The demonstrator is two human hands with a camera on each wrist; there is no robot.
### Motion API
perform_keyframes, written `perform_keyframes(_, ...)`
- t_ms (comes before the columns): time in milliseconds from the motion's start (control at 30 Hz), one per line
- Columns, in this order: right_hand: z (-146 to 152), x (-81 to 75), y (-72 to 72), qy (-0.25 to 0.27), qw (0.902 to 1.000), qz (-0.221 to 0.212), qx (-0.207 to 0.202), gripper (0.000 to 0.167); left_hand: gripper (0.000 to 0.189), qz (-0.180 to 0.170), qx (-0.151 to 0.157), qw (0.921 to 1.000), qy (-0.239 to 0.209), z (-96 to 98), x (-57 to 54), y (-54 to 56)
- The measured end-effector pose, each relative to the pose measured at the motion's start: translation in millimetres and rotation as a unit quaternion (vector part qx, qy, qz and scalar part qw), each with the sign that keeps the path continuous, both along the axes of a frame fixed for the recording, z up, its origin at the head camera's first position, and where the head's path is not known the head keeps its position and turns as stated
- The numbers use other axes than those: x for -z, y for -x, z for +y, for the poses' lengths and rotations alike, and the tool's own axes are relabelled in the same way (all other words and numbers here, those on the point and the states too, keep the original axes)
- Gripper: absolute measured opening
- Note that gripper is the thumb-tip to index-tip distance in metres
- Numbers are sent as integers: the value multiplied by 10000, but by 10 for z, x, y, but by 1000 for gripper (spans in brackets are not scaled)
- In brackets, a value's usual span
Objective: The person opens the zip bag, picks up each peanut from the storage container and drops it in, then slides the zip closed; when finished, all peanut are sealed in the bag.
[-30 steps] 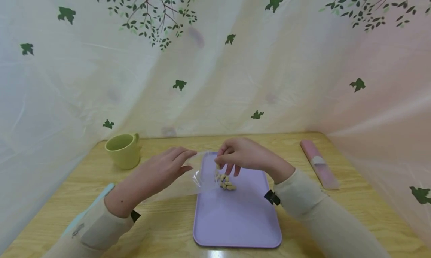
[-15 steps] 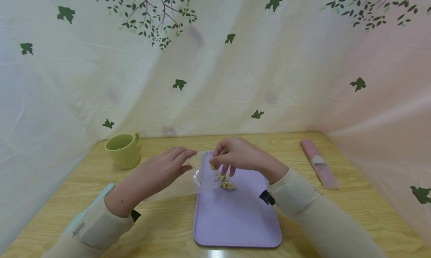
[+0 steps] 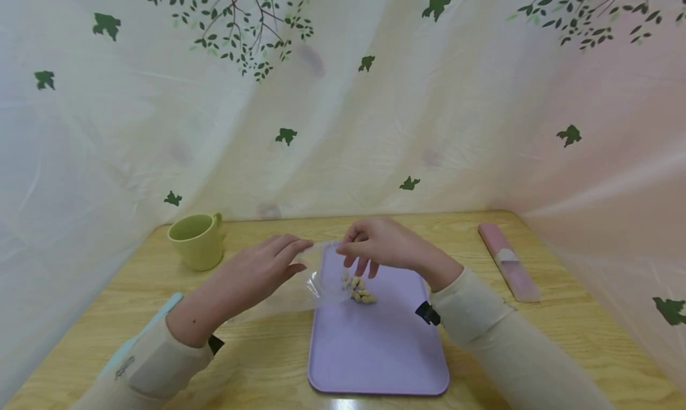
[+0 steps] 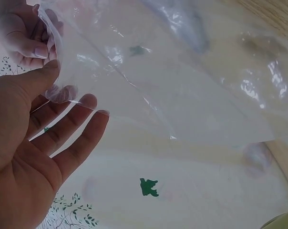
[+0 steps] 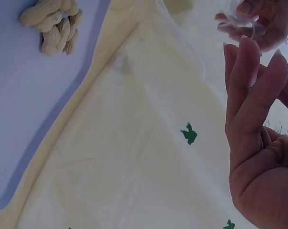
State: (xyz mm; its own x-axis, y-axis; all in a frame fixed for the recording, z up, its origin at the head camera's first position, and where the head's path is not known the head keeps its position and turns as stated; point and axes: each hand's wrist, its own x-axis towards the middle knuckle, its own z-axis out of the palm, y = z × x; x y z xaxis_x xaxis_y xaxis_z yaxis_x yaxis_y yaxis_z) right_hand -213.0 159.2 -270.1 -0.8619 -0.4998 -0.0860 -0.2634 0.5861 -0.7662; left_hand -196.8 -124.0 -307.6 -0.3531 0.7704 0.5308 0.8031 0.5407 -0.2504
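Observation:
My left hand pinches the rim of a clear plastic bag between thumb and fingers, its other fingers spread below in the left wrist view. At the bag's mouth is my right hand, above the far part of a purple tray. Its fingers are loosely bent and nothing shows between them; the thumb is hidden in the right wrist view. Several unshelled peanuts lie in a small heap on the tray, partly seen through the bag in the head view.
A yellow-green mug stands at the table's back left. On the right lies a pink pouch with a pale band. A light blue item is partly hidden behind the left forearm. A printed curtain hangs behind the table.
My right hand has shifted slightly left toward the bag, and the peanut seen at its fingertips earlier no longer shows there. The left hand stays in place with the bag.

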Motion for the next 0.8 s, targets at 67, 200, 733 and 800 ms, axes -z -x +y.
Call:
perform_keyframes(67,41,-16,18,-13,10000,32,70,22,47,-19,-9,10000,5,0,1,-1)
perform_keyframes(200,114,-10,98,-23,9998,-20,219,21,47,-126,2,9999,-3,-4,1,-3)
perform_keyframes(733,249,394,546,-264,9950,-866,429,24,50,-397,-173,9990,65,-1,-12,-1)
perform_keyframes(800,237,456,585,-567,9931,-947,402,24,50,-406,-165,9990,78,-2,-13,-3)
